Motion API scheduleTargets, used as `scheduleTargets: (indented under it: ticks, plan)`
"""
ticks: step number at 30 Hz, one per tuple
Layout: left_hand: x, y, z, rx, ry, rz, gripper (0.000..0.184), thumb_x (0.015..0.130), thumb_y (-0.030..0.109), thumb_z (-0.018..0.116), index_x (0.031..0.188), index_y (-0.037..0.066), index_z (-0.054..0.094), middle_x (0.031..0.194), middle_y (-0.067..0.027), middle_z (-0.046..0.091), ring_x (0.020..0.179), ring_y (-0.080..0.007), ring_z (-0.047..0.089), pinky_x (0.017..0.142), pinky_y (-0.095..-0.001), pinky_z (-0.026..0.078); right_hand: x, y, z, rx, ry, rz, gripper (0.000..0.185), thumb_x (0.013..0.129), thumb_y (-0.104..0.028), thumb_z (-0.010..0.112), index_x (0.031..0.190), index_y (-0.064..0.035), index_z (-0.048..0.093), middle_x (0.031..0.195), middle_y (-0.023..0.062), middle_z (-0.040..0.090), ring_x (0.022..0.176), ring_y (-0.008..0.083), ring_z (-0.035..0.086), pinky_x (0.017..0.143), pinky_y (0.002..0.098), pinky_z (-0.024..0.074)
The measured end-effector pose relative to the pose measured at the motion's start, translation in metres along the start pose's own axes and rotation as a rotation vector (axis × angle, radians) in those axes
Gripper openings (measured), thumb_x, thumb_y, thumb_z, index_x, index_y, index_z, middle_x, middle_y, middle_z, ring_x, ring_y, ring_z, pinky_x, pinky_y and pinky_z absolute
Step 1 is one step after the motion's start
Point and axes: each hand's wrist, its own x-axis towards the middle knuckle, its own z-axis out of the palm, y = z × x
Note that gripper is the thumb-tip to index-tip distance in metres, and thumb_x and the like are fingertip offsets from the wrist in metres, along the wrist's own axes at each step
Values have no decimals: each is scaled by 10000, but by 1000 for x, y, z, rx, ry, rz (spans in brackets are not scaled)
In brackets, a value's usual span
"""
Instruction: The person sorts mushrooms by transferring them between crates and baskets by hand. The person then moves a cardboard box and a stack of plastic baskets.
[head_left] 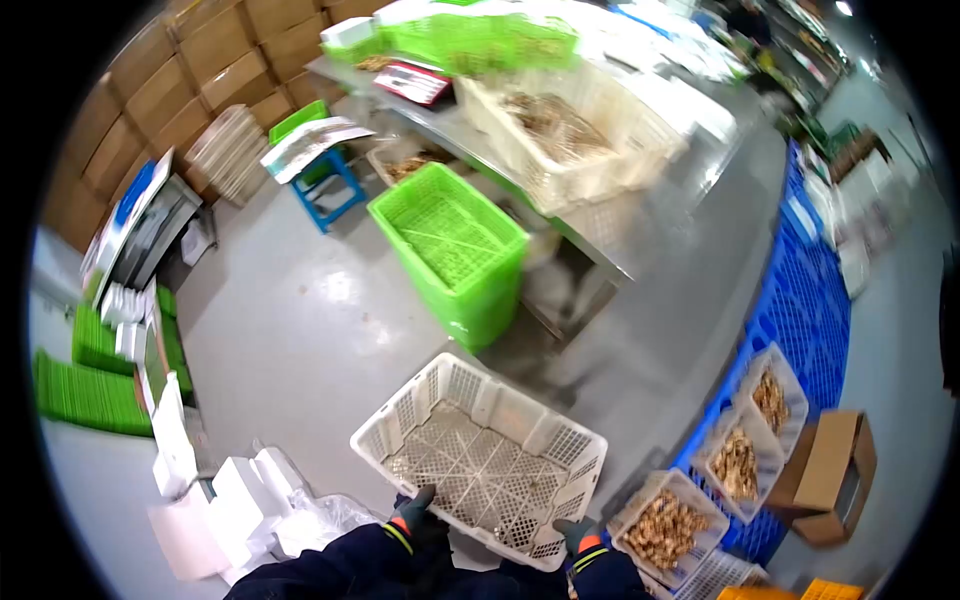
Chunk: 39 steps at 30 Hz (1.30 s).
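A white plastic crate [470, 385] with mesh sides and a lattice bottom is held in front of my body; small brown bits lie on its bottom. My left hand [418, 508], in a dark glove, is closed on the near left part of its rim. At the near right corner my right hand [577, 536], gloved too, grips the same rim. Part of each hand's fingers is hidden. Just beyond the crate stands a tall stack of green baskets [480, 290], apart from it.
A metal table [600, 245] carries a large cream crate [545, 185] with brown contents. A blue stool [328, 190] stands far left. Crates of brown pieces, such as this one [665, 530], are by the blue pallets [800, 300] on the right, near a cardboard box [830, 465]. White foam boxes [240, 500] lie left.
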Motion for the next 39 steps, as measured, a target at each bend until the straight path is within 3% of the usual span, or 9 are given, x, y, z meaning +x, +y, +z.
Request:
scheduleTargets:
  ticks: [1,2,7,8,22,27,31,37,39]
  plan:
    - [-31,36,17,-423,71,-81,528,856,294,602,1283,44,418,1249,-188,496,1166,-349,463,994,-481,364,4,-12,33,166,-54,-8,354,701,6,693,1035,70,596,937,157,658,747,279,641,651,399,522]
    - [-51,30,34,-464,77,-136,585,847,359,595,1282,10,418,1262,-193,485,1189,-352,433,1033,-461,317,-5,-26,29,173,-85,-57,321,724,-127,709,964,63,611,887,135,667,725,237,634,633,374,510]
    - [-124,161,-59,-552,295,-115,676,825,479,579,1288,8,434,1300,-196,454,1213,-369,401,1060,-463,289,0,-137,203,-106,-179,-97,381,704,-50,679,1054,61,579,931,137,652,788,245,634,698,360,520]
    - [-129,181,-81,-583,14,-40,652,839,508,543,1251,12,453,1234,-205,503,1142,-369,467,984,-479,374,9,-163,230,-194,-199,-194,381,703,-71,678,1050,54,584,921,128,654,777,234,631,698,350,516]
    - [-121,400,-161,-741,132,382,499,798,138,526,1229,-60,371,1254,-252,444,1177,-398,439,1018,-499,363,-8,-466,453,-424,-250,-797,558,687,-340,663,1134,-22,563,954,172,660,868,273,646,773,356,500]
    - [-142,503,-154,-788,146,424,493,774,114,533,1212,-57,385,1221,-229,476,1160,-405,454,1006,-525,369,16,-557,545,-593,-312,-702,655,689,-403,629,1229,-57,496,1025,191,633,959,334,604,848,389,462]
    - [-137,555,-168,-814,357,587,462,777,115,532,1188,-55,406,1198,-231,493,1150,-390,471,995,-518,385,11,-645,624,-696,-442,-739,549,703,-327,662,1168,-57,552,922,149,657,858,230,632,782,343,484]
    - [-153,642,-225,-1014,304,714,418,777,129,536,1142,-50,441,1148,-237,522,1106,-395,502,970,-518,417,25,-730,777,-407,-1100,-569,800,769,-425,668,1325,54,348,1223,230,514,1130,262,511,944,309,400]
    - [-149,671,-261,-1043,430,719,414,782,133,523,1137,-61,432,1138,-239,523,1098,-400,502,962,-530,421,39,-746,820,-438,-886,-555,833,774,-396,680,1352,58,290,1262,252,469,1139,259,496,945,316,403]
